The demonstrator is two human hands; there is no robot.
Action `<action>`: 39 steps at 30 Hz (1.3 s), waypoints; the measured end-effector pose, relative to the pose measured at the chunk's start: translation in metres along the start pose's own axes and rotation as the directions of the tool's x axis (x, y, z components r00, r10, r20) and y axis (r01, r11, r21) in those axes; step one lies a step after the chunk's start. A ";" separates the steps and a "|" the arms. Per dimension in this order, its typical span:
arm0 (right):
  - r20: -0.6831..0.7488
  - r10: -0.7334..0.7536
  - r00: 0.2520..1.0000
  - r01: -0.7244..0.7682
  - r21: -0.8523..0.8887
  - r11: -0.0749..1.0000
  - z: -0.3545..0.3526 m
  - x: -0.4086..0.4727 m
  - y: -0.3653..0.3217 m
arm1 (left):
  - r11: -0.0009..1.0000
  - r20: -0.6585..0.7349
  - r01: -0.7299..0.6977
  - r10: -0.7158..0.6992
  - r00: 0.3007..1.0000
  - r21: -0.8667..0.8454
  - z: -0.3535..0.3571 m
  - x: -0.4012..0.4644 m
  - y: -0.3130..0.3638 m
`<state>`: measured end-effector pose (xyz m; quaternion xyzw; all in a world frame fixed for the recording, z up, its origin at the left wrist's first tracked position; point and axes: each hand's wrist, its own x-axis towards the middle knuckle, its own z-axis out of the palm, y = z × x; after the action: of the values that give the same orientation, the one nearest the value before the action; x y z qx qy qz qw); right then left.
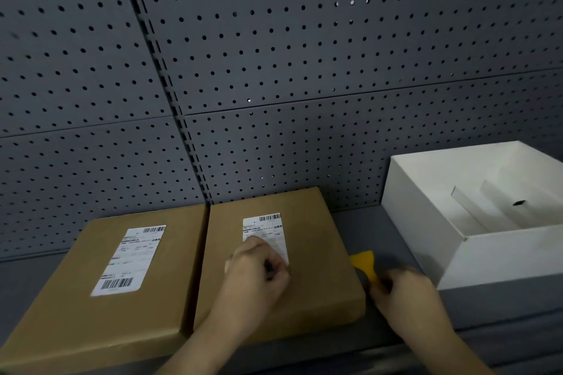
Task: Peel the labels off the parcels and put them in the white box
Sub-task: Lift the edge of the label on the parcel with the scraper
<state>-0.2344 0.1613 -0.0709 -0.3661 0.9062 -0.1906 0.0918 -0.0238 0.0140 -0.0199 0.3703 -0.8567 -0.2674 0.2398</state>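
Flanking the worked parcel [283,256]: second parcel [103,277] left; white box [457,256] right

One head view looks forward and down, close over the shelf [380,228], facing the pegboard [274,55].

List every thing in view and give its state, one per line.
Left parcel: closed, label fully stuck.
Right parcel: closed, label on, near end under the left hand.
White box: open, white pieces inside.
Yellow scraper: gripped by the right hand, beside the right parcel.
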 end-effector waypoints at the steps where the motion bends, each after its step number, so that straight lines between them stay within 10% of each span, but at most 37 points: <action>1: -0.001 0.010 1.000 -0.010 0.009 1.000 -0.001 0.001 0.000 | 1.000 -0.001 0.002 -0.002 1.000 0.000 0.000 0.000 0.000; 17: -0.013 -0.065 0.998 0.066 0.282 0.957 -0.007 0.017 0.009 | 1.000 -0.013 0.021 -0.022 1.000 -0.012 -0.005 -0.003 0.006; 26: -0.025 -0.092 0.995 0.083 0.698 0.711 -0.047 0.009 -0.019 | 0.999 -0.019 0.004 -0.005 1.000 -0.036 -0.007 -0.002 0.007; 34: 0.399 -0.240 0.885 -0.032 0.566 0.824 -0.071 0.001 -0.061 | 0.998 -0.003 0.009 -0.009 1.000 -0.062 -0.009 -0.001 0.004; 39: 0.414 -0.326 0.850 0.098 0.484 0.870 -0.071 -0.003 -0.071 | 0.998 -0.003 0.002 -0.002 1.000 -0.062 -0.009 -0.001 0.005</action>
<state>-0.2092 0.1358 0.0231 -0.4716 0.7384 -0.3043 0.3739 -0.0201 0.0148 -0.0103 0.3642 -0.8471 -0.2933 0.2523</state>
